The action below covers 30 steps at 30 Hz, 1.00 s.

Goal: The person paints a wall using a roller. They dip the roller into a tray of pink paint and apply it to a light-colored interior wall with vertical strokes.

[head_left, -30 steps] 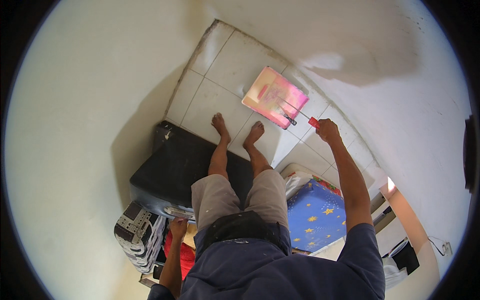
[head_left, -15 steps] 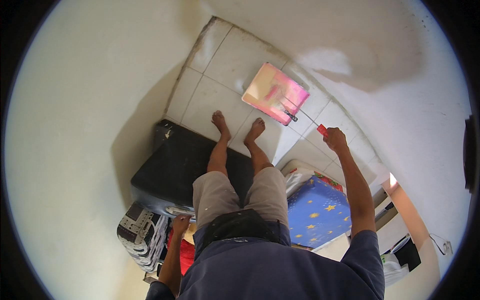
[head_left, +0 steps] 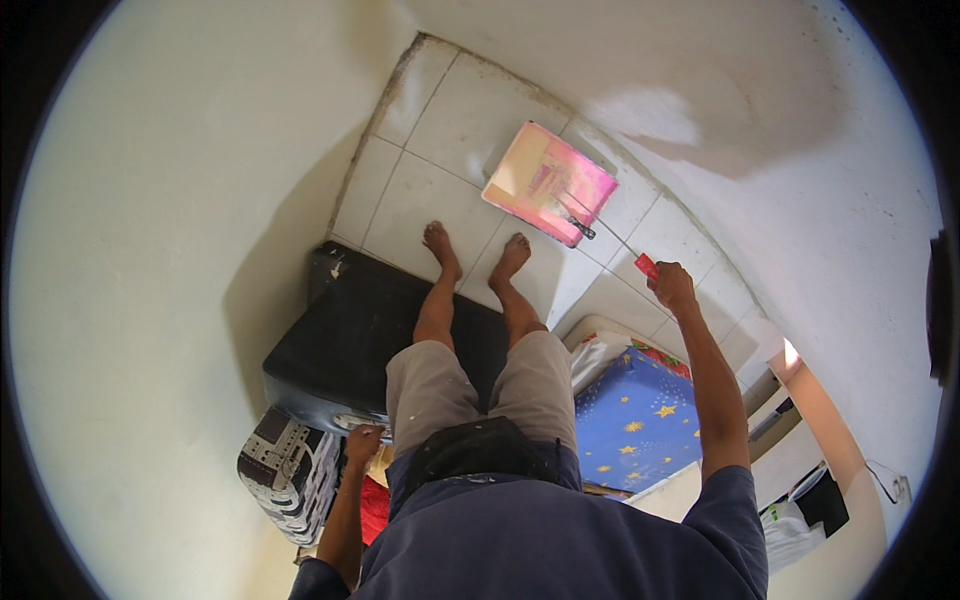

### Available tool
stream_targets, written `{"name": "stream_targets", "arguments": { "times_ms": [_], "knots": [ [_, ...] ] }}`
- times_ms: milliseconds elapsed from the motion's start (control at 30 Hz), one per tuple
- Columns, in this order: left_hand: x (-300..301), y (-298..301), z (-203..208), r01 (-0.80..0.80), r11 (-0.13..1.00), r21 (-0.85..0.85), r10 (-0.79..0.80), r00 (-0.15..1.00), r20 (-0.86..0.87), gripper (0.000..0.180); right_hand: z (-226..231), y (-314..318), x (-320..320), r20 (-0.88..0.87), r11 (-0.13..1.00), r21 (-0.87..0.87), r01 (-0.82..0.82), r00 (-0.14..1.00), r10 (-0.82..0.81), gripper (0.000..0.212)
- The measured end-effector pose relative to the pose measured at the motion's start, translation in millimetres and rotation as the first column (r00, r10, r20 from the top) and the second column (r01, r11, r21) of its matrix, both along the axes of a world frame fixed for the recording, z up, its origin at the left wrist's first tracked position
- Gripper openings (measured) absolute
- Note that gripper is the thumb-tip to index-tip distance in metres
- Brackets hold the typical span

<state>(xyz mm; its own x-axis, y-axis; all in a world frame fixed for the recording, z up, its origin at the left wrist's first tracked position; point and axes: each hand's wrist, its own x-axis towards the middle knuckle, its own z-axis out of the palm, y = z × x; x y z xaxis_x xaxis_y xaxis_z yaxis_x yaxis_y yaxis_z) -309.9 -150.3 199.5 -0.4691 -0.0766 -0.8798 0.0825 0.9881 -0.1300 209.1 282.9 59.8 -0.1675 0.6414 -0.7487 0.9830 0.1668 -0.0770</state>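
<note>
Here the right hand (head_left: pixel 672 288) is closed around the red handle of a paint roller (head_left: pixel 610 240), whose thin metal rod reaches out to a pink paint tray (head_left: pixel 548 182) lying flat on the tiled floor (head_left: pixel 450 120) near the wall. The left hand (head_left: pixel 362 442) rests, fingers curled, on the edge of a black case (head_left: pixel 350 340) under the person's legs. A blue star-patterned cloth (head_left: pixel 635 420) lies just right of the knees.

Pink tray (head_left: pixel 548 182), red handle (head_left: pixel 646 266), blue yellow-starred cloth (head_left: pixel 640 420), black mat (head_left: pixel 360 345), white tiles (head_left: pixel 440 120)
</note>
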Motion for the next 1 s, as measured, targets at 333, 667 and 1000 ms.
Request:
{"name": "stream_targets", "arguments": {
  "times_ms": [333,667,1000],
  "knots": [
    [-18,3,1,0.041,0.999,-0.007,-0.041,0.999,-0.027,0.024,-32,-14,-18,-0.005,0.998,0.049,0.039,0.999,-0.038,0.025],
    [-43,52,18,0.075,0.989,0.124,-0.076,0.997,0.004,0.028,19,-106,25,-0.058,0.975,0.037,0.22,0.974,-0.218,0.028],
    [-130,178,2,0.278,0.876,0.393,-0.298,0.954,-0.008,0.029,150,-291,-54,-0.262,0.775,0.061,0.629,0.759,-0.596,0.037]
  ]
}}
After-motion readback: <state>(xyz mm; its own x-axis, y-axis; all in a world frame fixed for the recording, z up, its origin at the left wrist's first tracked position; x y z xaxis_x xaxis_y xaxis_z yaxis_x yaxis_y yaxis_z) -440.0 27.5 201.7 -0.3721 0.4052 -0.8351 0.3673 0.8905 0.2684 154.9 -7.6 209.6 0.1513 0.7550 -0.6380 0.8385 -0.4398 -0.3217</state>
